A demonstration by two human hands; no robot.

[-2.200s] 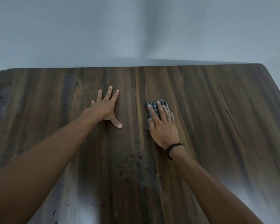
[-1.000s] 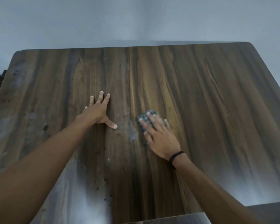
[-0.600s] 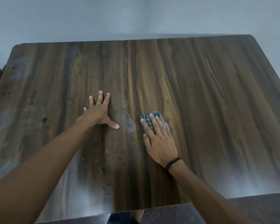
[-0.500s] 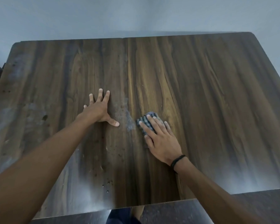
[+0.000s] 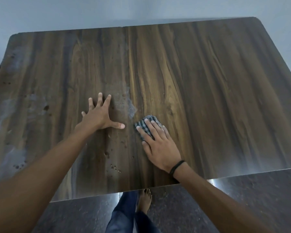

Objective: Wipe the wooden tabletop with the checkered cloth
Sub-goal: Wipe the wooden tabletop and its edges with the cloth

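Observation:
The dark wooden tabletop (image 5: pixel 208 84) fills most of the view. A small folded checkered cloth (image 5: pixel 144 123), grey and white, lies near its middle. My right hand (image 5: pixel 158 142) presses flat on the cloth with straight fingers and covers its near half. My left hand (image 5: pixel 99 115) rests flat on the wood to the left of the cloth, fingers spread, thumb pointing toward it. A pale dusty smear (image 5: pixel 129 105) runs along the centre seam between the two hands.
Dark spots and droplets (image 5: pixel 113 167) dot the wood near the front edge, and grey smudges (image 5: pixel 12 105) mark the left side. A pale wall lies behind the table. Below the front edge are a dark floor (image 5: pixel 242 199), my jeans leg and my bare foot (image 5: pixel 145 200).
My right hand has kept sliding the cloth a little back and forth beside the seam. My left hand stays planted. The view has tilted down, showing the table's front edge, floor and foot.

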